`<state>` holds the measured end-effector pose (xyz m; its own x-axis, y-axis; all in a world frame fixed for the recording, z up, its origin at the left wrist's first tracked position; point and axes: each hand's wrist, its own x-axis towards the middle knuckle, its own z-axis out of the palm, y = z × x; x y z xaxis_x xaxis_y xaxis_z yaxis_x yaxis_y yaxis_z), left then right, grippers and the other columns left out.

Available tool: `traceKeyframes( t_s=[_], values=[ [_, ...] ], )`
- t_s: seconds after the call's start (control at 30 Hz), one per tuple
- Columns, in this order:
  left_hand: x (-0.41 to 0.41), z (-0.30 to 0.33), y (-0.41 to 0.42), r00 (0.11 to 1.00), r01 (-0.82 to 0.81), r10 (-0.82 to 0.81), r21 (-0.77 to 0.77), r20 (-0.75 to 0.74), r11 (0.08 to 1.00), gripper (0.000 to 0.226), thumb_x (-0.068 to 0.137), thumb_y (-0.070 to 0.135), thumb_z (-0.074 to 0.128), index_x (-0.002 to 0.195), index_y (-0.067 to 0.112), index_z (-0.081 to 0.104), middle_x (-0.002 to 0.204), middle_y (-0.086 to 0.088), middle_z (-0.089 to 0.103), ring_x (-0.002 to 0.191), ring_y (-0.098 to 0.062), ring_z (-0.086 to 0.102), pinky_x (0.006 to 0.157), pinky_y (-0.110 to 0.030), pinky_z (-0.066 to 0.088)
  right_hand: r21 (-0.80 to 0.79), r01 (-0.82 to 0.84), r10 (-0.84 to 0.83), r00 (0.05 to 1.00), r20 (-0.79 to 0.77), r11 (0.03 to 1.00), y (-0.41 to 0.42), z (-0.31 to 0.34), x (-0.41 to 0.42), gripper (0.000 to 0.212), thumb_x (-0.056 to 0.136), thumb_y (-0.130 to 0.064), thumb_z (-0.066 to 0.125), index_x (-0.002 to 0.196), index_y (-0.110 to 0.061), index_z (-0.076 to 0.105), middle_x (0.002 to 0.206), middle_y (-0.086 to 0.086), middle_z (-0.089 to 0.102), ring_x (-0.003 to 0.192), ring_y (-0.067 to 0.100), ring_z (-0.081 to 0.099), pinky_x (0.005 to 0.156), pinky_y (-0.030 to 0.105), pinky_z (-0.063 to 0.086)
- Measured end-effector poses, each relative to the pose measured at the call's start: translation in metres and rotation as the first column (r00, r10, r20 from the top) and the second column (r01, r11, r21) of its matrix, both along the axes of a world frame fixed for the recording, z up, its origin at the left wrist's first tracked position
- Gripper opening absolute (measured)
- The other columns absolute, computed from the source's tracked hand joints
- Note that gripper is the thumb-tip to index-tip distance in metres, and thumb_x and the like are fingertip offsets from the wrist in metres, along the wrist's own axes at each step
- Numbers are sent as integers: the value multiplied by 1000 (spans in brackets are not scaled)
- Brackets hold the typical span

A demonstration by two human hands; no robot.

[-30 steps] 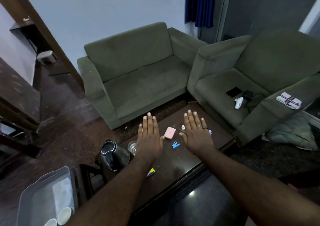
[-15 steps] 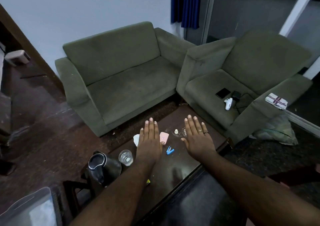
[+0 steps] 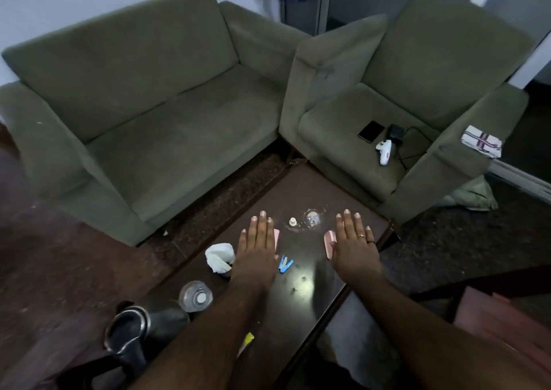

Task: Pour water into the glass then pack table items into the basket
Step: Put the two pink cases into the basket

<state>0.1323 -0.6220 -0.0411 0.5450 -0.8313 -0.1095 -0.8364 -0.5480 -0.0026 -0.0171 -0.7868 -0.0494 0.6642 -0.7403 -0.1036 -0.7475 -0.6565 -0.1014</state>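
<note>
Both my hands hover flat, palms down, over a dark glossy table (image 3: 301,300). My left hand (image 3: 258,251) and my right hand (image 3: 354,246) have fingers spread and hold nothing. A black kettle (image 3: 143,327) stands at the table's near left, a clear glass (image 3: 196,296) just beyond it. A crumpled white tissue (image 3: 219,257) lies left of my left hand. Between the hands lie a blue clip (image 3: 285,264), a small white cap (image 3: 293,221) and a clear lid (image 3: 312,218). A pink item (image 3: 329,242) peeks out beside my right hand, another pink edge (image 3: 276,237) beside my left. No basket is in view.
A green two-seat sofa (image 3: 167,100) and a green armchair (image 3: 411,91) border the table's far sides. The armchair seat holds a phone (image 3: 371,131), a white controller (image 3: 384,151) and a cable. A yellow item (image 3: 248,339) shows under my left forearm. A folded cloth (image 3: 480,142) lies on the armrest.
The view has tilted down and shifted right, so the tray at lower left has left the frame. My hands have spread further apart over the table; both stay flat and hold nothing.
</note>
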Motion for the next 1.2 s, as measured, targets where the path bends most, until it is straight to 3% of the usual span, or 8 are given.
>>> traceKeyframes(
  t_s=[0.13,0.2,0.43,0.57,0.73,0.87,1.0,1.2],
  values=[
    [24,-97,-49,996,-14,20,75,-87,997,79,100,38,40,155,7,-8,165,-14,-15,154,-31,-3,122,-46,18,220,257,-246,966,-76,941,-50,-98,19,62,93,-35,50,150,-20,32,144,13,47,127,36,49,99,44,45],
    [30,-100,-51,995,-26,34,81,-89,996,80,99,39,42,155,8,-5,165,-14,-13,154,-31,0,121,-46,22,312,312,-310,949,-57,897,-51,-98,20,60,94,-39,50,149,-21,33,139,15,48,123,39,52,97,46,45],
    [60,-190,-89,972,-151,179,178,-154,972,78,96,41,46,156,21,0,166,-13,-11,151,-35,13,112,-48,35,566,328,-476,869,132,756,-81,-200,37,48,87,-21,64,130,-4,51,124,24,58,113,41,55,95,42,44],
    [67,-206,-98,936,-227,280,240,-215,944,76,95,45,48,155,33,3,165,-12,-12,144,-39,29,107,-50,39,687,233,-525,813,250,688,-81,-214,35,23,89,-2,58,111,-4,66,108,16,71,94,25,64,74,29,44],
    [65,-207,-109,888,-283,368,306,-274,909,69,93,30,54,152,31,19,165,-13,6,133,-39,40,102,-47,45,672,229,-440,884,159,704,-81,-214,32,25,95,-18,55,116,-9,63,114,12,68,105,31,64,89,43,52],
    [67,-195,-119,865,-315,404,304,-298,899,55,91,19,52,141,28,33,161,-12,17,121,-38,50,94,-46,51,623,162,-244,969,48,766,-76,-195,46,75,78,-57,70,140,-32,38,130,-2,45,116,22,50,95,43,50],
    [72,-162,-126,866,-323,392,250,-312,913,60,87,21,57,140,31,33,155,-7,24,118,-35,49,91,-45,51,602,200,-188,979,-83,773,-78,-172,66,80,71,-47,77,138,-30,38,130,5,46,115,30,54,88,38,53],
    [92,-59,-107,844,-379,426,200,-326,903,70,87,31,64,146,31,26,159,-6,16,130,-35,41,95,-46,49,579,108,-148,989,21,808,-68,-79,111,75,75,-46,72,140,-27,38,127,10,46,114,33,56,89,40,53]
  ],
)
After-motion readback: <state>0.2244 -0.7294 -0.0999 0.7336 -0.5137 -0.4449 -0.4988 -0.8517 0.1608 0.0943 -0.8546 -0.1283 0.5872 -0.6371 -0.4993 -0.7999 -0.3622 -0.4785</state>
